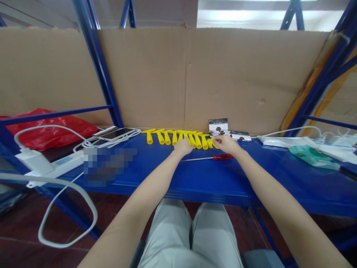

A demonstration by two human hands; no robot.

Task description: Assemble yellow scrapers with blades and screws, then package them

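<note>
Several yellow T-shaped pieces (150, 138) lie side by side in a row on the blue shelf top (156, 167), near the cardboard at the back. My left hand (183, 146) is closed over the middle of the row and partly covers the pieces there; what its fingers hold is hidden. At the right end of the row my right hand (224, 143) has its fingers pressed together at a small yellow piece (214, 144). A screwdriver with a red handle (222, 157) lies just in front of my hands, its shaft pointing left.
Black-and-white packets (218, 125) lean at the back. On the left are a phone (118, 134), white cables, a power strip (67, 163) and a red bag (52, 130). A green packet (314, 157) and white packaging lie on the right. Blue posts flank the cardboard.
</note>
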